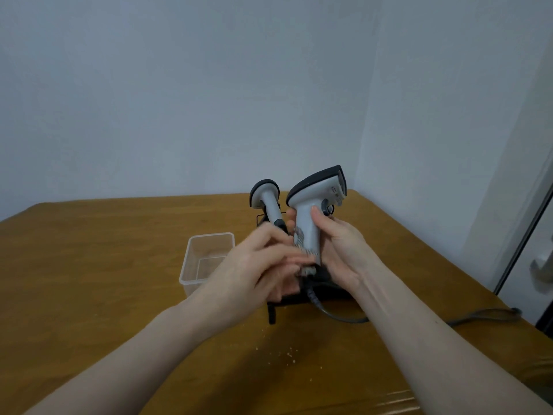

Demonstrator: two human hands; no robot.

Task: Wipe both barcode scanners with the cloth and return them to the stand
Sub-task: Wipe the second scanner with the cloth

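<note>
Grey scanner (311, 205) held up above the black stand (321, 290), gripped round its handle by the right hand (335, 244), with the blurry left hand (260, 265) curled at the handle's bottom end; cloth not made out. Second scanner (267, 202) upright at the stand's far side. Clear plastic box (191, 265) just left of the stand, grey cord (344, 317) trailing right, all on the brown table (104, 265).

Left hand (263, 265) motion-blurred, fingers smeared across base of the held scanner (311, 211); can't tell whether it grips anything. Stand (326, 289) mostly hidden behind both hands. Second scanner (267, 202): lower handle covered by left hand. Cable (475, 317) end tiny at table edge. Both forearms cut off at bottom.
</note>
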